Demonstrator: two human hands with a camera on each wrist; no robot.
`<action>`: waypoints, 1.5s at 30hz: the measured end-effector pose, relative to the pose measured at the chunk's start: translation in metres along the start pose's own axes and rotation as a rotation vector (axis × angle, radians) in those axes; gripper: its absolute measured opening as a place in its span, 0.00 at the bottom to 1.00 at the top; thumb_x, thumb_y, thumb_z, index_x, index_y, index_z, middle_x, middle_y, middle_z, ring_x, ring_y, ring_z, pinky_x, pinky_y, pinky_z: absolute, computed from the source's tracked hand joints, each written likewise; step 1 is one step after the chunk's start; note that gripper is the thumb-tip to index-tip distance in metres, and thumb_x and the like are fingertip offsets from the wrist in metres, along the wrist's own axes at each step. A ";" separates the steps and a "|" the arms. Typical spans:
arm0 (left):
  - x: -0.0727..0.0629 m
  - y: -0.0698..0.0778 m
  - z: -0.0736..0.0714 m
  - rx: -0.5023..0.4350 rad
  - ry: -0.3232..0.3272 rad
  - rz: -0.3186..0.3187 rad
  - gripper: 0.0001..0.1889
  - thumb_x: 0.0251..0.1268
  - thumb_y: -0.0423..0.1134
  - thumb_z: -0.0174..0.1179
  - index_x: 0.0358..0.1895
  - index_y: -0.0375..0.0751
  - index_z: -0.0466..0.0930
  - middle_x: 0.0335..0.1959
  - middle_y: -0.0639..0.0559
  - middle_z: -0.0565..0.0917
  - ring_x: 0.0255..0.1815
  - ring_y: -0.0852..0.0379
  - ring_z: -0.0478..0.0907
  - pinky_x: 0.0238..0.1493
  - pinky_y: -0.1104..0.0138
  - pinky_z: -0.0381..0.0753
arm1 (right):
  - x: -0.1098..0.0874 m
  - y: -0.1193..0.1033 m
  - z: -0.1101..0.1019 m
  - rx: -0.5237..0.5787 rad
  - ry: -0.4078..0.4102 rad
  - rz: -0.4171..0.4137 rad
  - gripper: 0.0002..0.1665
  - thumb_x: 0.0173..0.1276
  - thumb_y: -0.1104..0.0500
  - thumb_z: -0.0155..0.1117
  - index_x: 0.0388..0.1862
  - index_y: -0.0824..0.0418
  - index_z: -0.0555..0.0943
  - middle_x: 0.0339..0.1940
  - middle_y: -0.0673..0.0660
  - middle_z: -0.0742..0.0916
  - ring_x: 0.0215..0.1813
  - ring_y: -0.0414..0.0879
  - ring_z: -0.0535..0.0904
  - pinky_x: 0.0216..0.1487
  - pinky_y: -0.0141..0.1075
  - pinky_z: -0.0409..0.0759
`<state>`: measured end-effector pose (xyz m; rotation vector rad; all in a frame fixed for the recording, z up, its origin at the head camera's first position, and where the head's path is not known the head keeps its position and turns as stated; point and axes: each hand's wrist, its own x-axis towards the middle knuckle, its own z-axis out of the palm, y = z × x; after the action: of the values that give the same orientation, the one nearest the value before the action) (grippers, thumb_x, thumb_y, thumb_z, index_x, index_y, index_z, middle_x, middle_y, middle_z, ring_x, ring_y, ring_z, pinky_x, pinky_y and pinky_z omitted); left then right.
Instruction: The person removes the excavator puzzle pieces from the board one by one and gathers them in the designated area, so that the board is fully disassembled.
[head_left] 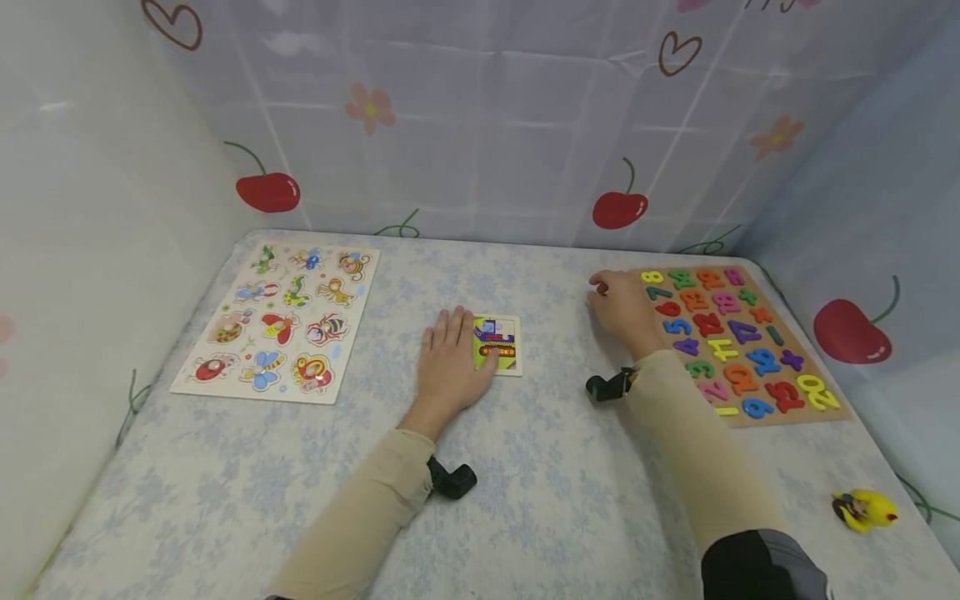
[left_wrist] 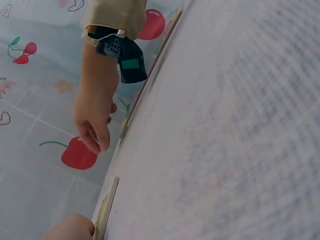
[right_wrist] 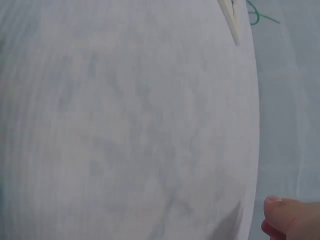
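Note:
My left hand lies with its fingers straight on the table. It covers the left edge of a small square picture puzzle showing a purple and orange tracked vehicle on green. The thumb reaches over the puzzle's lower part. In the left wrist view, the puzzle's thin edge shows beside that thumb. My right hand hovers beside the top left corner of a brown number board with colourful raised numbers. Its fingers hang loosely curled, with nothing visible in them. The right wrist view shows only part of this hand.
A white insect puzzle board lies on the left of the patterned table. Near the right edge sits a small yellow toy figure. Curtains with printed cherries stand around the table's back and sides.

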<state>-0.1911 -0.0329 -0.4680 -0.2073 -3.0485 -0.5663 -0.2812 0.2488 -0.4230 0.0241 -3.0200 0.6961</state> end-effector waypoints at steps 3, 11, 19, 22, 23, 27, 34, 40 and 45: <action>-0.001 -0.001 -0.002 -0.011 0.022 -0.018 0.43 0.71 0.65 0.41 0.81 0.45 0.45 0.83 0.49 0.48 0.84 0.46 0.39 0.82 0.48 0.39 | -0.002 -0.019 0.007 0.043 -0.048 -0.033 0.20 0.75 0.55 0.59 0.62 0.59 0.77 0.51 0.60 0.81 0.55 0.56 0.74 0.61 0.54 0.74; -0.003 -0.001 -0.003 0.002 0.015 -0.026 0.43 0.70 0.67 0.40 0.81 0.49 0.47 0.83 0.50 0.48 0.84 0.46 0.39 0.81 0.47 0.40 | -0.017 -0.072 0.028 0.118 -0.182 -0.143 0.21 0.73 0.54 0.63 0.62 0.56 0.79 0.50 0.57 0.82 0.54 0.52 0.75 0.62 0.50 0.75; -0.003 -0.001 -0.001 0.038 -0.001 -0.024 0.45 0.68 0.69 0.40 0.81 0.49 0.46 0.83 0.50 0.47 0.84 0.47 0.39 0.81 0.47 0.41 | -0.024 -0.100 0.044 0.095 -0.271 -0.297 0.20 0.71 0.53 0.65 0.59 0.57 0.82 0.45 0.56 0.84 0.49 0.50 0.77 0.57 0.47 0.76; -0.003 -0.002 -0.001 0.039 -0.006 -0.025 0.45 0.67 0.70 0.40 0.81 0.50 0.46 0.83 0.51 0.47 0.84 0.46 0.40 0.81 0.47 0.41 | -0.025 -0.103 0.048 0.094 -0.274 -0.324 0.18 0.71 0.52 0.65 0.56 0.58 0.83 0.44 0.56 0.84 0.48 0.50 0.78 0.55 0.46 0.77; -0.003 -0.002 -0.001 0.040 -0.007 -0.025 0.45 0.67 0.70 0.40 0.81 0.50 0.46 0.83 0.51 0.47 0.84 0.46 0.40 0.81 0.47 0.41 | -0.025 -0.103 0.049 0.094 -0.274 -0.329 0.18 0.71 0.52 0.65 0.55 0.58 0.84 0.45 0.56 0.84 0.48 0.49 0.78 0.55 0.45 0.77; -0.003 -0.002 -0.001 0.038 -0.010 -0.023 0.45 0.68 0.70 0.39 0.81 0.50 0.45 0.83 0.51 0.47 0.84 0.46 0.40 0.81 0.47 0.41 | -0.025 -0.104 0.054 0.093 -0.270 -0.335 0.17 0.70 0.51 0.65 0.53 0.58 0.84 0.45 0.55 0.84 0.48 0.48 0.77 0.55 0.44 0.77; -0.002 -0.003 -0.003 0.030 0.005 -0.025 0.37 0.75 0.62 0.35 0.81 0.50 0.48 0.82 0.50 0.50 0.84 0.46 0.42 0.81 0.46 0.42 | -0.020 -0.104 0.062 0.122 -0.281 -0.301 0.14 0.70 0.52 0.66 0.49 0.58 0.82 0.45 0.55 0.82 0.48 0.48 0.76 0.54 0.43 0.76; 0.000 -0.004 -0.006 0.020 0.013 -0.049 0.31 0.79 0.56 0.34 0.80 0.53 0.52 0.81 0.52 0.53 0.83 0.46 0.45 0.81 0.47 0.44 | -0.021 -0.108 0.061 0.170 -0.302 -0.251 0.15 0.70 0.52 0.66 0.50 0.58 0.79 0.44 0.55 0.80 0.46 0.48 0.74 0.53 0.42 0.75; 0.002 -0.005 -0.005 0.013 0.010 -0.061 0.31 0.78 0.57 0.36 0.80 0.54 0.53 0.81 0.52 0.54 0.83 0.46 0.45 0.81 0.47 0.45 | -0.021 -0.109 0.062 0.205 -0.311 -0.225 0.15 0.70 0.53 0.66 0.51 0.58 0.78 0.44 0.55 0.80 0.46 0.49 0.74 0.52 0.41 0.75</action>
<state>-0.1932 -0.0388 -0.4649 -0.1110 -3.0573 -0.5483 -0.2599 0.1242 -0.4322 0.5156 -3.1384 1.0614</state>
